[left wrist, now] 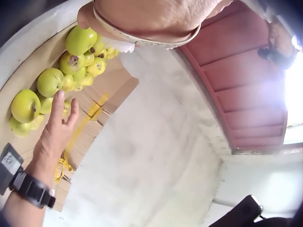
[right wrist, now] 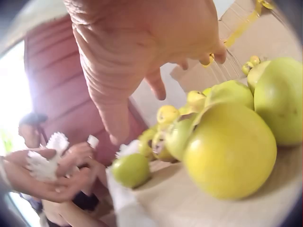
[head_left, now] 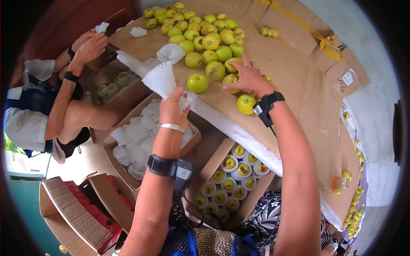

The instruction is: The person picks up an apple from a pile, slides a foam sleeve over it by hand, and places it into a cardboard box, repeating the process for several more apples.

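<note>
My left hand (head_left: 173, 109) grips a white foam net sleeve (head_left: 159, 80), its flared end upward, beyond the cardboard table edge. In the right wrist view, that hand holds the foam over its upturned palm. My right hand (head_left: 254, 80) reaches over the yellow-green apples with thumb and fingers spread. Beneath it, between thumb and fingers, lies an apple (head_left: 231, 83). A yellower apple (right wrist: 230, 150) sits close below the hand in the right wrist view. A single green apple (head_left: 198, 82) rests near the table edge, between my hands.
Many apples (head_left: 210, 42) cover the cardboard-topped table (head_left: 294, 81). Another foam sleeve (head_left: 171, 53) lies beside them. Below stand a box of foam sleeves (head_left: 136, 136), a box of sleeved apples (head_left: 228, 184) and a red-printed carton (head_left: 81, 200). Another person (head_left: 85, 53) works at the left.
</note>
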Tool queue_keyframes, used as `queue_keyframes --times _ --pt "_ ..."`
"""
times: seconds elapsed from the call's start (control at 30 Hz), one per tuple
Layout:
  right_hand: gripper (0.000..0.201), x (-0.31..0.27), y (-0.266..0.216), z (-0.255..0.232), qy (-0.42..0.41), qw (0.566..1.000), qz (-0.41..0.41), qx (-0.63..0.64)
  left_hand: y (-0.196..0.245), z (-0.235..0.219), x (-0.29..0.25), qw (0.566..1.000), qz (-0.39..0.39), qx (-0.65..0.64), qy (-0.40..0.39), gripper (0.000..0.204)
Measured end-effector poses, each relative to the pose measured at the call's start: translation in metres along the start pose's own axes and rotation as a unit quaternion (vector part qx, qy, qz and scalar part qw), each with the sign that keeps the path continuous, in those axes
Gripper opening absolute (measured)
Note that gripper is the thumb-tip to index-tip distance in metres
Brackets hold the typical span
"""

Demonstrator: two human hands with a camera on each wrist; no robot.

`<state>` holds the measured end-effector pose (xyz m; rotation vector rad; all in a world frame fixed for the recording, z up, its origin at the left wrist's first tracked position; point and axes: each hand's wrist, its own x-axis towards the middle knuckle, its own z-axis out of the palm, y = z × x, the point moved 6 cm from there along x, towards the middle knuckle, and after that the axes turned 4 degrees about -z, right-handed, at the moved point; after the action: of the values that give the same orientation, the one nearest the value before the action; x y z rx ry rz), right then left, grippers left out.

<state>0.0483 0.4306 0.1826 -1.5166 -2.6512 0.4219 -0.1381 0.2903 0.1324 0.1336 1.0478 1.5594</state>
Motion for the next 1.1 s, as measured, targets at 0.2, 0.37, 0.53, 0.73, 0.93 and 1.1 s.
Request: queue_keyframes --times 0.2,0.37,0.53,0.73,0.93,1.1 --pt "0.095 0.017 0.008 0.01 -0.11 0.993 -0.03 -0.015 -0.002 0.015 0.033 0.975 0.146 0.167 -0.029 0.037" --pt "0.077 0.01 0.02 0.004 -0.081 0.994 -0.069 -0.039 -0.009 0.019 0.058 0.926 0.203 0.318 -0.022 0.029" --pt "0.07 0.0 0.014 -0.015 -0.063 0.991 -0.111 -0.034 -0.012 0.033 0.065 0.904 0.253 0.344 -0.02 0.028" --pt "0.066 0.063 0.028 -0.023 0.044 0.985 -0.143 0.081 -0.014 0.051 0.059 0.865 0.306 0.397 0.007 0.029" --pt "0.068 0.117 0.016 0.004 -0.009 0.995 -0.098 -0.003 -0.017 0.052 0.062 0.875 0.264 0.406 -0.014 0.029" --pt "0.064 0.123 0.013 0.0 -0.083 0.995 -0.024 -0.059 -0.024 0.055 0.061 0.866 0.271 0.417 -0.06 0.028"
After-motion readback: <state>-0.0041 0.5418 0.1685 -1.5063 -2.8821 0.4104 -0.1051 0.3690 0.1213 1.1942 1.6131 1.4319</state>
